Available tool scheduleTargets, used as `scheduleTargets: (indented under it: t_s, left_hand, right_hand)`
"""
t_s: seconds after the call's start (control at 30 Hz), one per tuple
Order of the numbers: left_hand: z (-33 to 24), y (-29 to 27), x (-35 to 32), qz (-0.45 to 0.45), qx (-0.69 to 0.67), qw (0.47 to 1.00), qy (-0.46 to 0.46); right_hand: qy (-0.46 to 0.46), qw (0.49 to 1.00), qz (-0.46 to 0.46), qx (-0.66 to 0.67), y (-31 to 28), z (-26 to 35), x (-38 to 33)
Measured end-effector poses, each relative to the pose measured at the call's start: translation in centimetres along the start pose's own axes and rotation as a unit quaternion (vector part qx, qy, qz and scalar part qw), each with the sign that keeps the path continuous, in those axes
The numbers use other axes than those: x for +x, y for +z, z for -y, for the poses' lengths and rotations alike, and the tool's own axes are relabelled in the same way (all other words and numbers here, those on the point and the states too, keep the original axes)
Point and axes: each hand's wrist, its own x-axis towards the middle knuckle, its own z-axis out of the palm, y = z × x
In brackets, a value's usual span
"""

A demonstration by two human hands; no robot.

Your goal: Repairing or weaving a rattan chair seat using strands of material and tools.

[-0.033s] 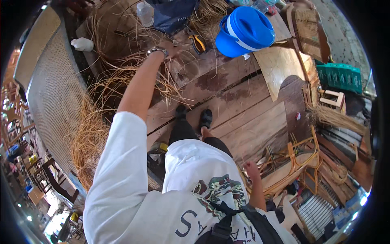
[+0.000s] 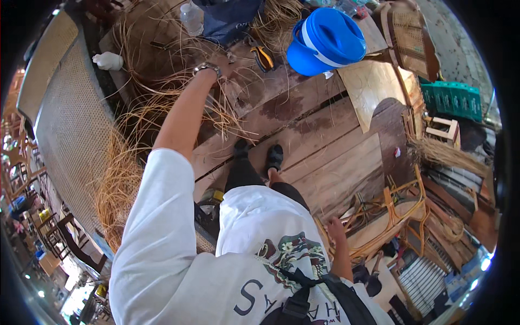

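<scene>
From afar I am seeing the left hand hanging among thin cane strands; I cannot tell how far its fingers are opening or whether they are gripping any. Strands are spreading below and left of those fingers over a stained plank floor. Just right of them, pliers are lying, with a blue jug sitting beyond; a woven panel is curving well left. The right hand is hanging near bent frames, its opening and hold unclear.
</scene>
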Motion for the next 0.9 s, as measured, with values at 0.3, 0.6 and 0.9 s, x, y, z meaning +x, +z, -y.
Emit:
scheduleTargets:
  t_s: [0.3, 0.6, 0.9]
  left_hand:
    - [2.6, -0.3, -3.0, 0.074, 0.074, 0.994, 0.043]
    - [3.2, -2.1, -6.0, 0.007, -0.252, 0.968, 0.011]
    - [5.7, 0.9, -4.3, -0.085, -0.177, 0.98, -0.026]
  right_hand:
    - [0.161, 0.954, -0.006, 0.254, 5.5, 9.5, -4.3]
    - [0.13, 0.96, -0.023, 0.248, 5.2, 10.7, -1.0]
    - [0.194, 0.928, -0.041, 0.315, 4.4, 13.3, -2.3]
